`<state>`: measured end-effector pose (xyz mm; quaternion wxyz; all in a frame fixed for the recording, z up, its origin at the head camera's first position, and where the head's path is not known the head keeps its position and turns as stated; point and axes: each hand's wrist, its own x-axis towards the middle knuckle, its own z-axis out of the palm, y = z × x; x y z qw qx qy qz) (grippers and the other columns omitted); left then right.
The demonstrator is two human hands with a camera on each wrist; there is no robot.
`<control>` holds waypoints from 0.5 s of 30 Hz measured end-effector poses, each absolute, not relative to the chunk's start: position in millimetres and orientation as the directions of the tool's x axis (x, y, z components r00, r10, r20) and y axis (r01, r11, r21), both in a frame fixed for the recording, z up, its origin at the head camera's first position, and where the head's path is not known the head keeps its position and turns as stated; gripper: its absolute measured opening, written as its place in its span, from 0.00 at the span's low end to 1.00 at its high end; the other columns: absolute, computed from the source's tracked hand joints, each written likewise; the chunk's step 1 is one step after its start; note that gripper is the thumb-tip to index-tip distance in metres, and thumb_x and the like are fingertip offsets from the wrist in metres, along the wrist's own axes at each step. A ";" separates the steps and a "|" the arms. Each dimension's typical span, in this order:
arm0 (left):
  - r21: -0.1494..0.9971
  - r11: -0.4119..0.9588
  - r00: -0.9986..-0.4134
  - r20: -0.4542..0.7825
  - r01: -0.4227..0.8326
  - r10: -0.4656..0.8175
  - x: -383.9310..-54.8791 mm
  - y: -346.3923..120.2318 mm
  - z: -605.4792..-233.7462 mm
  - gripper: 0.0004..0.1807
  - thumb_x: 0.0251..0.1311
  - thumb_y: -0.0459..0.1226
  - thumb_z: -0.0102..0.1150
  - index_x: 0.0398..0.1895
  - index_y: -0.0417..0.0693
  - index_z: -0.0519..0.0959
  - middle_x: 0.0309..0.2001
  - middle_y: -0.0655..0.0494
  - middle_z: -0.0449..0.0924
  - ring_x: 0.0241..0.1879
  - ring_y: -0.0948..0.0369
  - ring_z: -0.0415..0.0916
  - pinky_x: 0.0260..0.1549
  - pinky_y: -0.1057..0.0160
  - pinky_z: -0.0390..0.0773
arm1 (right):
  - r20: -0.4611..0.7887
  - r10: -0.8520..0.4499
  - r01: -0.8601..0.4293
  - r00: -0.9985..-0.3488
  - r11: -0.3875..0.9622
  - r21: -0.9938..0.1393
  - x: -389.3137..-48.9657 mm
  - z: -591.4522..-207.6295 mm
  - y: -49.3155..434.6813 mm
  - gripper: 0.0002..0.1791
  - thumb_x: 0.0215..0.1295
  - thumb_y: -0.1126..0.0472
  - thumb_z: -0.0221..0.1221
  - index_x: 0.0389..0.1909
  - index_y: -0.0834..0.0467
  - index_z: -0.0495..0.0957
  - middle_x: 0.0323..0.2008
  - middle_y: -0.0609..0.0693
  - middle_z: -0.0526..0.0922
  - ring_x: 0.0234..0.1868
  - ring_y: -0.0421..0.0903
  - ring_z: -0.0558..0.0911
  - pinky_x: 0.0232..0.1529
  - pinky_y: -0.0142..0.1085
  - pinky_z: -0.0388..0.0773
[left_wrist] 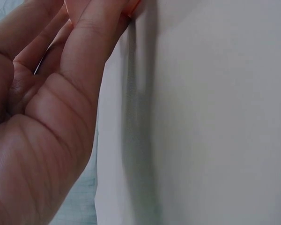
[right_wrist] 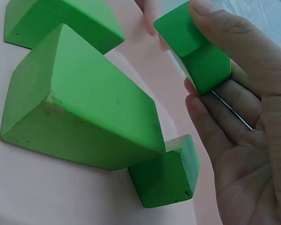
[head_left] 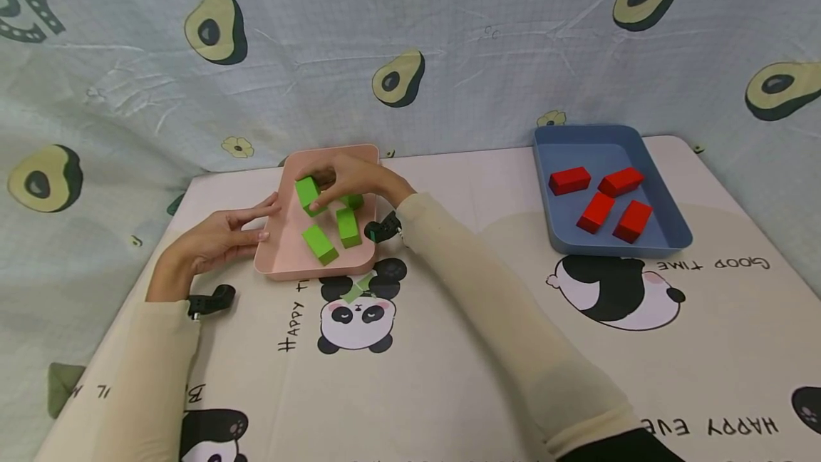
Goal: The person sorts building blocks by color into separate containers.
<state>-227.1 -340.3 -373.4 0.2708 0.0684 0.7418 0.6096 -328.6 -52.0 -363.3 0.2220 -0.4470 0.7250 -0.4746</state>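
Note:
Over the pink tray (head_left: 272, 262), my right hand (head_left: 356, 177) pinches a green block (head_left: 308, 192) between thumb and fingers. The right wrist view shows this block (right_wrist: 196, 51) held clear of the tray floor, tilted. Below and beside it lie several green blocks, one lengthwise (head_left: 348, 227), another nearer the front (head_left: 320, 245), and one (head_left: 354, 201) partly hidden by the hand. Against the tray's left wall, my left hand (head_left: 218, 237) rests with fingers and thumb extended. In the left wrist view the left fingertips meet the tray edge at the top, partly cut off.
A blue tray (head_left: 558, 234) holding several red blocks (head_left: 595, 212) stands at the back right. The table cover (head_left: 449, 348) bears printed pandas and lettering. Behind the table hangs a curtain (head_left: 308, 41) with avocado prints.

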 end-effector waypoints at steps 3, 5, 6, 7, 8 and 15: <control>0.944 0.233 -0.842 -0.317 -0.235 0.437 -226.9 -340.2 -373.0 0.34 0.72 0.28 0.55 0.78 0.51 0.59 0.83 0.59 0.30 0.60 0.78 0.71 0.53 0.66 0.82 | 0.102 -0.859 -0.425 -0.502 0.142 -0.894 -329.1 -365.0 -53.3 0.33 0.56 0.58 0.76 0.63 0.60 0.78 0.53 0.49 0.85 0.54 0.41 0.82 0.59 0.28 0.76; 0.946 0.221 -0.841 -0.313 -0.236 0.442 -226.4 -340.0 -372.9 0.33 0.72 0.28 0.55 0.77 0.50 0.59 0.83 0.60 0.30 0.60 0.78 0.71 0.53 0.66 0.82 | 0.104 -0.859 -0.414 -0.501 0.132 -0.901 -329.0 -366.2 -54.0 0.34 0.56 0.59 0.76 0.63 0.60 0.77 0.54 0.49 0.84 0.56 0.41 0.81 0.60 0.28 0.76; 0.948 0.215 -0.839 -0.311 -0.236 0.447 -226.2 -340.1 -372.9 0.34 0.72 0.27 0.55 0.78 0.50 0.58 0.83 0.59 0.30 0.60 0.78 0.71 0.53 0.66 0.82 | 0.107 -0.858 -0.417 -0.502 0.132 -0.899 -329.1 -366.7 -54.2 0.34 0.56 0.59 0.76 0.63 0.60 0.77 0.55 0.49 0.84 0.56 0.41 0.81 0.60 0.28 0.76; 0.949 0.210 -0.837 -0.308 -0.236 0.452 -226.0 -340.0 -372.8 0.34 0.72 0.27 0.54 0.78 0.49 0.58 0.83 0.59 0.29 0.61 0.78 0.71 0.53 0.66 0.81 | 0.106 -0.857 -0.419 -0.504 0.135 -0.898 -328.8 -367.0 -54.2 0.34 0.56 0.59 0.76 0.63 0.60 0.77 0.55 0.49 0.84 0.56 0.41 0.81 0.60 0.28 0.76; 0.950 0.206 -0.836 -0.306 -0.235 0.455 -225.9 -339.8 -372.6 0.33 0.72 0.27 0.54 0.78 0.48 0.58 0.83 0.59 0.29 0.61 0.78 0.70 0.53 0.66 0.82 | 0.106 -0.856 -0.421 -0.506 0.138 -0.897 -328.7 -367.3 -54.1 0.34 0.56 0.59 0.76 0.64 0.60 0.76 0.56 0.49 0.84 0.57 0.40 0.81 0.60 0.28 0.75; 0.946 0.224 -0.840 -0.314 -0.235 0.443 -225.9 -339.5 -371.6 0.34 0.72 0.27 0.55 0.78 0.47 0.58 0.83 0.60 0.30 0.59 0.81 0.70 0.53 0.66 0.81 | 0.065 -0.861 -0.440 -0.504 0.191 -0.877 -328.5 -366.7 -54.7 0.36 0.57 0.58 0.75 0.66 0.59 0.74 0.61 0.50 0.80 0.62 0.39 0.77 0.63 0.25 0.71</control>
